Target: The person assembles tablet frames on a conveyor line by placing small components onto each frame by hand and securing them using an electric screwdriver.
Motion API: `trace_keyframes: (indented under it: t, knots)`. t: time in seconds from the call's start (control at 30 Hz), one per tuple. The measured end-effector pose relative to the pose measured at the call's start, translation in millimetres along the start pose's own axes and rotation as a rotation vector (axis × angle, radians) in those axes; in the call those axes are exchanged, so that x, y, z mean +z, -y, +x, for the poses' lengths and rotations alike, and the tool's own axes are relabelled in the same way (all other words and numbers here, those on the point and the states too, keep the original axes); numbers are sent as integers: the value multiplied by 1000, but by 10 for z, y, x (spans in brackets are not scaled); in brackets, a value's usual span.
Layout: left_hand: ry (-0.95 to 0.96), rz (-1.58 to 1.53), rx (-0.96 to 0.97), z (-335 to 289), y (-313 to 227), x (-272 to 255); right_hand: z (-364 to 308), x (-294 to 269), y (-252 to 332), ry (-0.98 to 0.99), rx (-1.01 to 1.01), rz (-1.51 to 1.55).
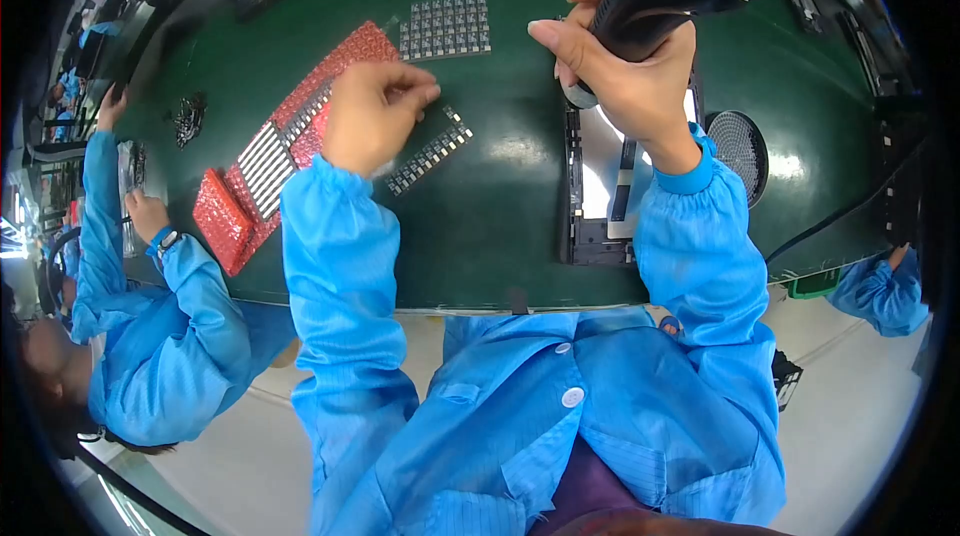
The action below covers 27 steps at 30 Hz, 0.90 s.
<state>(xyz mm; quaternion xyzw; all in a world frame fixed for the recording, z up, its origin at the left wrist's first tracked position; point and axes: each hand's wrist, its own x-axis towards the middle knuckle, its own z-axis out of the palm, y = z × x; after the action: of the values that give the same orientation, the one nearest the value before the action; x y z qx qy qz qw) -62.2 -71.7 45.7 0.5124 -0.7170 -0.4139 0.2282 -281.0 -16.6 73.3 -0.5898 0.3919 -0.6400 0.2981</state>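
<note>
My left hand (pixel 375 116) hovers above the table with its fingers curled and the thumb pressed to the fingertips; any small thing in the pinch is too small to make out. Just right of it lies a strip of small dark parts (pixel 430 158) with bright ends. My right hand (pixel 645 86) is wrapped round a thick black hand-held tool (pixel 660 1), whose upper body leans up and right. Under that hand and sleeve lies an open black device frame (pixel 598 241) with a shiny panel (pixel 597 161), partly hidden by my arm.
Red bubble wrap (pixel 350 48) with several silver strips (pixel 266 168) lies left, beside a red bubble-wrap pouch (pixel 222 221). A grid of small parts (pixel 445 28) is at the back. A round dark dish (pixel 752 176) stands right. Co-workers sit at left (pixel 170 356) and right (pixel 885 291).
</note>
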Motion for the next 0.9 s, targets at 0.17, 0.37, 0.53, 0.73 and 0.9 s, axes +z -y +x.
trace_keyframes:
  t: [0.17,0.37,0.53,0.73,0.9]
  knots:
    - [-101,310,166,-167,99,276,29,-329,355,-59,-66,-35]
    - [-66,121,2,-188,142,206,-181,-1176,542,-248,-123,-12]
    - [-6,208,118,-119,109,220,-443,-1691,405,-472,-126,-88]
    - [-3,218,167,-97,64,296,-410,-1765,164,-537,-27,-158]
    - [66,163,180,-123,-29,415,-306,-1701,233,-581,137,-151]
